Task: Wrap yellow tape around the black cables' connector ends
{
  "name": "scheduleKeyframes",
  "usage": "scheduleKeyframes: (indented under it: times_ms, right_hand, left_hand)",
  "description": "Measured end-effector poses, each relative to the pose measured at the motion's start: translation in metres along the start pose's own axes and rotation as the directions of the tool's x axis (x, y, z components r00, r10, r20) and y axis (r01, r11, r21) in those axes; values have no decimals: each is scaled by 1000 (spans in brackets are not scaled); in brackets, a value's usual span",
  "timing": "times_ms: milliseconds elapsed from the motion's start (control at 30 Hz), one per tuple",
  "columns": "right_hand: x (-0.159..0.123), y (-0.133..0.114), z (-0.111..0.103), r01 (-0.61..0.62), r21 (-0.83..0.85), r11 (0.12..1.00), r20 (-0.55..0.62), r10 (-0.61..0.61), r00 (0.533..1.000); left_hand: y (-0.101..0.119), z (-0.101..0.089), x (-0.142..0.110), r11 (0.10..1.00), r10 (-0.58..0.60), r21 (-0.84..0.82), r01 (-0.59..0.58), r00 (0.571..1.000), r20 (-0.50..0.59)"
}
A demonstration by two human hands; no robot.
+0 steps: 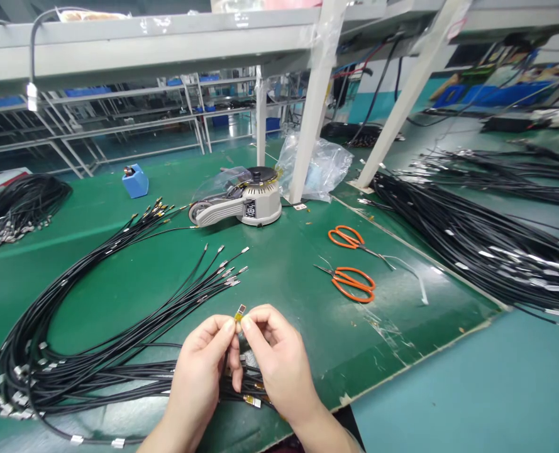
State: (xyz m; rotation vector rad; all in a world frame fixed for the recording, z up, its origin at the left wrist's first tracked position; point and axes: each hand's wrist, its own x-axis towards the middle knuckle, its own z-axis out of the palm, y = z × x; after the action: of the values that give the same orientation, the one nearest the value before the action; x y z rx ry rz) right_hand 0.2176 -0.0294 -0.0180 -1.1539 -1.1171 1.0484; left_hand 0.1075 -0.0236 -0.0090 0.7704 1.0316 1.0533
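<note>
Between my fingertips, near the table's front edge, is the metal-ended connector of a black cable, with yellow tape just below its tip. My left hand pinches it from the left, thumb against forefinger. From the other side my right hand is closed on the same taped end, thumb and forefinger pressed together. The cable's run below is mostly hidden by my hands. Under and beside them lies a looped bundle of black cables with silver connectors and white tags.
A round tape dispenser stands beyond my hands. Two orange-handled scissors lie at right. More black cables cover the right side; another pile is far left. A blue box and shelf posts stand behind.
</note>
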Motion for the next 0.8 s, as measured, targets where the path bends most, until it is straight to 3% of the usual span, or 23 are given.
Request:
scheduleKeyframes:
  times_ms: [233,400,633,800]
  right_hand:
    - [2,-5,1,-68,101,993,21,66,998]
    - [4,-8,-4,-77,186,980,120,55,991]
    - [2,-1,-20,-113,226,968,237,58,970]
    - [3,-1,-27,68,217,974,366,-145,919]
  left_hand:
    - [2,2,-1,994,-12,-108,18,999,49]
    - [6,-3,3,976,-65,-191,105,976,206]
    - [10,-12,5,935,-213,-159,317,861,462]
    - [6,-17,4,890,-332,-58,451,733,594]
